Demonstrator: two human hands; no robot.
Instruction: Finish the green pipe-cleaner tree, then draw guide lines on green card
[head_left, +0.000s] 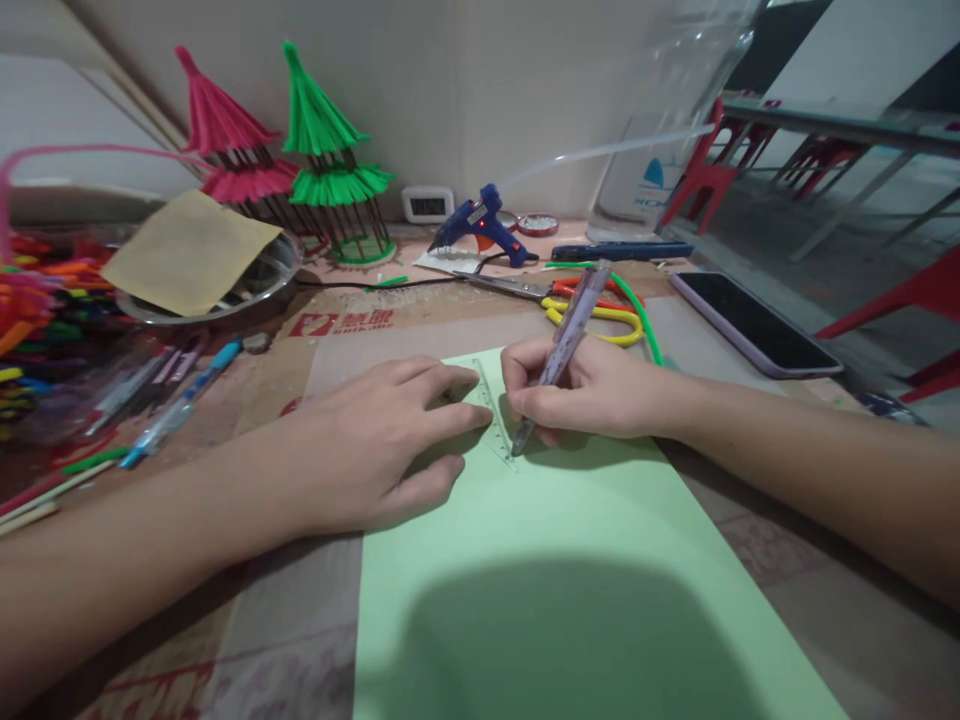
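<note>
A light green sheet of paper [570,570] lies on the table in front of me. My left hand [375,440] lies flat on its upper left part, fingers spread, pressing a clear ruler [495,420] down on the sheet. My right hand [592,390] grips a translucent purple pen [564,340], its tip touching the paper right at the ruler's edge.
Scissors with yellow handles [570,300], a blue glue gun [484,225], a phone [754,320] and a large clear jar [667,130] stand behind. Pink and green paper umbrellas [285,150], a metal bowl [217,285], pens [172,400] and coloured sticks [37,310] fill the left.
</note>
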